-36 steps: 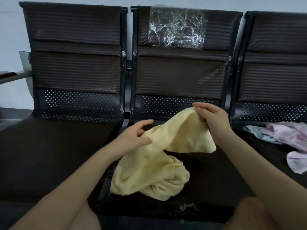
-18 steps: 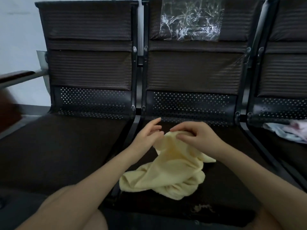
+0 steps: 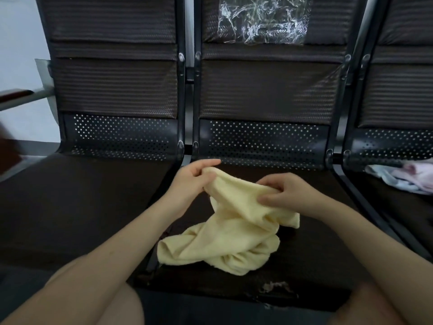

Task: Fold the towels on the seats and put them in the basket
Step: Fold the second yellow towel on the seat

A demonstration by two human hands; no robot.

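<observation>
A crumpled pale yellow towel [image 3: 225, 240] lies on the middle seat [image 3: 311, 261] of a row of dark chairs. My left hand [image 3: 191, 180] pinches its upper edge at the left. My right hand [image 3: 284, 192] grips the same edge farther right, so a short stretch of cloth hangs between them above the seat. The rest of the towel is bunched on the seat below. A pink and pale blue pile of towels [image 3: 407, 178] lies on the right seat. No basket is in view.
The left seat [image 3: 82, 207] has nothing on it. A crinkled clear plastic sheet [image 3: 262, 19] sticks to the middle backrest. An armrest [image 3: 14, 96] juts out at the far left. My knees show at the bottom edge.
The hands, which had met at the towel's top, have drawn apart along its edge. The view has shifted left, so the right seat's towels sit nearer the frame edge.
</observation>
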